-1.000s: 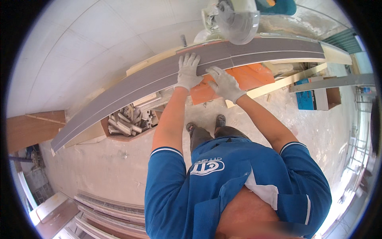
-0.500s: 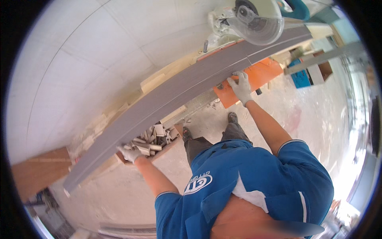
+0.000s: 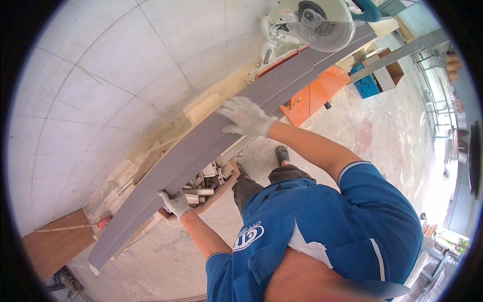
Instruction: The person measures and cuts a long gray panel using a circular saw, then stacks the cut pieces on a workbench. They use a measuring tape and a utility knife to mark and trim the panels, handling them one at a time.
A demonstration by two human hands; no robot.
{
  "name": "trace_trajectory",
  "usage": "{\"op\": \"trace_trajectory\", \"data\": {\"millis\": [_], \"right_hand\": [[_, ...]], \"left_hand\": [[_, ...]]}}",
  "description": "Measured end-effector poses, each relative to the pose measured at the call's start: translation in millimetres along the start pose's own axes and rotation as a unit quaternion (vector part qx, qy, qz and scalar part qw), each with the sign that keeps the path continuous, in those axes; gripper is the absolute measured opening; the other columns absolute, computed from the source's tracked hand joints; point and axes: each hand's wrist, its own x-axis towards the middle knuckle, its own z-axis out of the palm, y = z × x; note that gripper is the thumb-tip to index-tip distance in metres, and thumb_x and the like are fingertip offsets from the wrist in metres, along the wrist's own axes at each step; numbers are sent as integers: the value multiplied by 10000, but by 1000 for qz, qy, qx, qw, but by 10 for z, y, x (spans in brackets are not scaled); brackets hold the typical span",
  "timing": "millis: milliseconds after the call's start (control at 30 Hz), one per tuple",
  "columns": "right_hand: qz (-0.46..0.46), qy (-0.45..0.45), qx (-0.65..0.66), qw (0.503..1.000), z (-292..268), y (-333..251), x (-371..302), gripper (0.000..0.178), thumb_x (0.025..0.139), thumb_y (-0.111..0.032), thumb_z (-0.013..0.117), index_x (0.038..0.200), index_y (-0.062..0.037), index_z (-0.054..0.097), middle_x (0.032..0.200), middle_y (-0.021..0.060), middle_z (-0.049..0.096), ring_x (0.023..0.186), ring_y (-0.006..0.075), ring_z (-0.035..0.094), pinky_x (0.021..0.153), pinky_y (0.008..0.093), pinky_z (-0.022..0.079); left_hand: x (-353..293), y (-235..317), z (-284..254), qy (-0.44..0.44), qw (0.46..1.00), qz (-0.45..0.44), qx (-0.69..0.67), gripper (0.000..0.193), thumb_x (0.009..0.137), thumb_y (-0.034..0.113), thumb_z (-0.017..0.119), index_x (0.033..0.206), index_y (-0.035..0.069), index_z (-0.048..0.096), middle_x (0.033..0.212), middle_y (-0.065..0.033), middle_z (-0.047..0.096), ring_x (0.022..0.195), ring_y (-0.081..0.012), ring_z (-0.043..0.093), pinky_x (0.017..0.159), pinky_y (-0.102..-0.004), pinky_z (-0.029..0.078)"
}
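A long grey-brown board point(image 3: 193, 151) runs diagonally from the lower left to the upper right, light grooves along its length. My left hand point(image 3: 176, 204), in a pale work glove, is closed on its near edge toward the lower-left end. Over the middle of the board is my right hand point(image 3: 246, 117), gloved too, with fingers stretched out and apart. Whether its palm touches the surface I cannot tell. The board's far upper end passes beneath a miter saw point(image 3: 324, 27) with a clear round guard and teal handle.
An orange metal saw stand point(image 3: 319, 95) juts out at the board's near side. Wood offcuts point(image 3: 206, 186) fill an open box under the board. A tiled wall point(image 3: 115, 65) rises behind. At the right stands a blue carton point(image 3: 366, 83); a brown panel point(image 3: 58, 241) lies at lower left.
My right hand has left the board's near edge by the orange stand and moved left over the middle. The left hand stays at the near edge, slightly farther right and lower in view.
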Motion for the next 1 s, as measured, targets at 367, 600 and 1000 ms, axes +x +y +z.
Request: {"op": "trace_trajectory", "data": {"millis": [367,600,1000], "right_hand": [[-50,-315,92,943,445,-595,1308,564,909,-543,659,1241,-88,694,1224,157,667,1180,343,622,963,481,506],[-17,-226,126,966,592,-658,1217,563,935,-580,615,1203,-93,702,1209,151,664,1166,344,612,991,474,486],[-30,-180,97,978,295,-959,1065,623,854,-643,671,1153,-98,711,1174,161,655,1136,364,613,977,474,494]], "left_hand": [[89,372,-72,213,975,-15,63,396,988,381,671,1328,196,589,1354,-49,608,1256,-282,527,972,-570,442],[-185,580,249,160,985,50,32,540,899,207,798,1371,252,540,1388,-86,574,1229,-320,575,1042,-582,459],[-92,725,86,41,990,81,-104,468,989,215,600,1410,15,553,1522,-165,483,1409,-350,422,1176,-560,320]]}}
